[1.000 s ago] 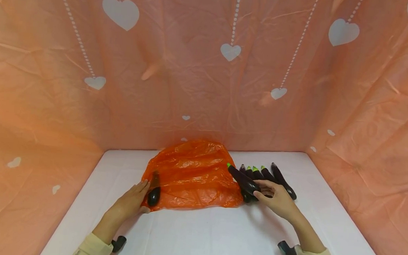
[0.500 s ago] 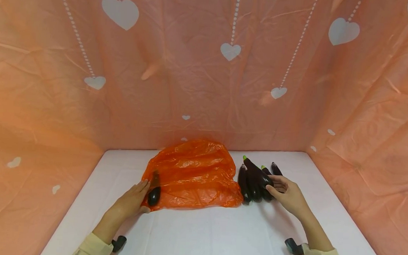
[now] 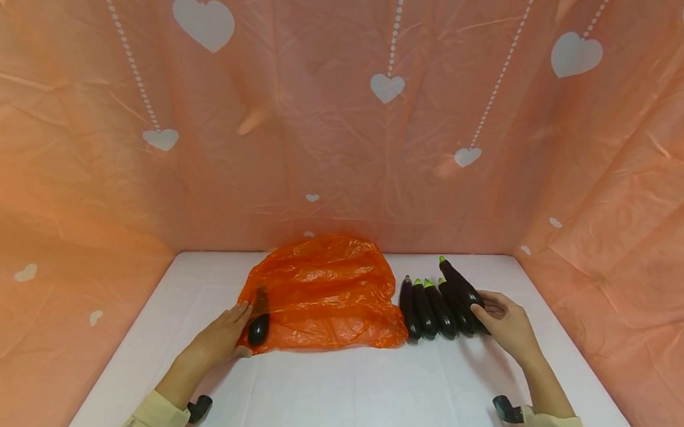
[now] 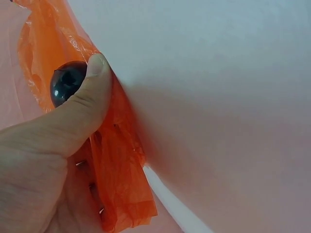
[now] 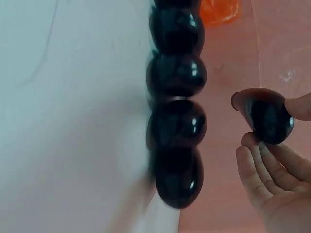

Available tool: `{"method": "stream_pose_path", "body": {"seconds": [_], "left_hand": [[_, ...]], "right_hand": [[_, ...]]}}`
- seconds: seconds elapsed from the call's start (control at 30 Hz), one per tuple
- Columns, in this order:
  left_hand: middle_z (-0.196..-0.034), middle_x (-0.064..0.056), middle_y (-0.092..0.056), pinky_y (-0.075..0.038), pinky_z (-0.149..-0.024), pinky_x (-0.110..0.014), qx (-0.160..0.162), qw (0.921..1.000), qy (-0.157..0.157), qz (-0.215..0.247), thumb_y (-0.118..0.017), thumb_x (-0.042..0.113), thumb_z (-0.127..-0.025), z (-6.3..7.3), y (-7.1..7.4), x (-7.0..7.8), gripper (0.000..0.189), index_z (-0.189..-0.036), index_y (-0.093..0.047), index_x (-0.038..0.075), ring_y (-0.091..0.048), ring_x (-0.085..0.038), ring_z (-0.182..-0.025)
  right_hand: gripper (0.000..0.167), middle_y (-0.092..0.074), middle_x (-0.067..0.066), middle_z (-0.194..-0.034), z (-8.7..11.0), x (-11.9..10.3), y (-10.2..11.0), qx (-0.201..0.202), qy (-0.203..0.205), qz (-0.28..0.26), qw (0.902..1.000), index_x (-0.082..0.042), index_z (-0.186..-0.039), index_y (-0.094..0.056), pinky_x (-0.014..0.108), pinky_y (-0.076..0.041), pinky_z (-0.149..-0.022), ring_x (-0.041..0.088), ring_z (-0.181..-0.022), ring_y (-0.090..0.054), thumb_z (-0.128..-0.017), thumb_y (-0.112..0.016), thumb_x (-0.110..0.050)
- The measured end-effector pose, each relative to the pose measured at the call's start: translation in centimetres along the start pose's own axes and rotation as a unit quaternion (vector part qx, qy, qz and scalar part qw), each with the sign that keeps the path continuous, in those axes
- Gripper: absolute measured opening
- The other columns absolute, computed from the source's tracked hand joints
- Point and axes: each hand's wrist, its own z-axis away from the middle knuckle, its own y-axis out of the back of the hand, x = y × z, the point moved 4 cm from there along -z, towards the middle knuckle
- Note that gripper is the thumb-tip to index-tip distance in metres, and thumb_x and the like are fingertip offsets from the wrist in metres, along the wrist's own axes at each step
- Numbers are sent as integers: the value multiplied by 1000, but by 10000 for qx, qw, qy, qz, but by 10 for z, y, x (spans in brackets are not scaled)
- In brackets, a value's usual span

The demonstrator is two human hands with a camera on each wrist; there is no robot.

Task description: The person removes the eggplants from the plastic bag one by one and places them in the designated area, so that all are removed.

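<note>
My left hand (image 3: pixel 217 336) holds the left edge of an orange plastic bag (image 3: pixel 328 291), which lies flat on the table. In the left wrist view the thumb lies over the film and the fingers show through it. Beside that hand is an eggplant (image 3: pixel 258 329); its upper part shows through the orange film and its dark round end is plain to see. My right hand (image 3: pixel 508 325) grips another eggplant (image 5: pixel 267 116) between thumb and fingers, green tip pointing away, raised above the right end of a row of several eggplants (image 3: pixel 424 310).
The white table (image 3: pixel 331 396) runs back to a peach curtain (image 3: pixel 346 142) printed with hearts, which also closes both sides. The eggplant row stands close to the bag's right edge. A dark camera piece (image 3: pixel 507 410) sits at the right wrist, another (image 3: pixel 199 408) at the left.
My right hand has carried its eggplant rightward, from over the bag's right edge to the row's right end. More of the row now shows. The left hand and bag have stayed put.
</note>
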Motion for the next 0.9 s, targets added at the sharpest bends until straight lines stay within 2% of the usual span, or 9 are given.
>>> {"method": "stream_pose_path", "body": {"seconds": [0.07, 0.23, 0.33, 0.43, 0.53, 0.67, 0.77, 0.83, 0.9], "left_hand": [[-159, -38, -42, -36, -122, -63, 8, 10000, -14, -13, -90, 26, -84, 0, 0, 0, 94, -152, -43, -18, -41, -55, -148], [-160, -38, -42, -37, -121, -64, 27, 10000, -3, 2, -90, 24, -84, 0, -1, 0, 93, -152, -43, -18, -41, -55, -148], [-160, -38, -42, -38, -121, -64, 26, 10000, -2, -5, -90, 24, -85, 0, -2, -1, 92, -152, -43, -19, -41, -55, -148], [-160, -38, -42, -37, -122, -64, 16, 10000, -1, -2, -90, 24, -85, 0, -2, -1, 93, -152, -43, -19, -41, -55, -148], [-160, -38, -42, -36, -123, -63, -1, 10000, 6, 24, -90, 25, -85, 0, -1, 0, 93, -153, -43, -19, -40, -54, -149], [-160, -38, -42, -36, -123, -62, -14, 10000, -8, -1, -89, 25, -85, -1, 0, 0, 93, -152, -42, -19, -40, -54, -149], [-159, -38, -42, -36, -123, -62, -1, 10000, -22, -9, -90, 25, -85, -1, -1, 0, 93, -152, -42, -19, -41, -54, -149], [-159, -38, -42, -36, -123, -62, 11, 10000, -28, 0, -90, 25, -85, -2, -1, 0, 93, -152, -42, -19, -41, -54, -149], [-160, -38, -42, -36, -124, -62, 12, 10000, -23, 14, -90, 25, -85, -2, -1, 0, 94, -152, -42, -19, -40, -54, -149]], "right_hand": [[46, -71, 31, -126, 0, 5, 3, 57, -108, 26, 9999, 8, -139, -65, 3, -49, -82, -6, -100, -64, -103, -74, -20], [46, -72, 32, -124, -2, 19, 12, 271, -253, 261, 9990, 9, -137, -65, 3, -47, -79, 36, -110, -73, -103, -74, -21], [45, -73, 32, -122, -3, 29, 16, 394, -248, 338, 9983, 10, -136, -66, 2, -46, -77, 12, -101, -73, -103, -74, -21], [46, -72, 34, -122, -5, 37, 19, 418, -314, 268, 9983, 11, -136, -65, 2, -46, -77, -17, -90, -58, -103, -74, -21], [49, -71, 36, -125, -7, 44, 22, 338, -467, 190, 9982, 13, -136, -63, 3, -46, -75, -23, -87, -52, -104, -73, -23], [54, -69, 36, -129, -8, 51, 24, 196, -687, 333, 9969, 14, -138, -61, 4, -45, -75, 6, -101, -74, -106, -71, -28], [55, -67, 36, -132, -8, 55, 24, 91, -834, 380, 9958, 14, -140, -60, 8, -44, -78, 38, -117, -73, -107, -69, -29], [55, -67, 36, -133, -8, 58, 23, 34, -901, 387, 9952, 14, -140, -59, 11, -44, -79, 43, -119, -71, -107, -69, -28], [55, -67, 36, -132, -9, 61, 23, 5, -937, 395, 9948, 14, -140, -59, 12, -45, -79, 36, -116, -72, -106, -69, -28]]}}
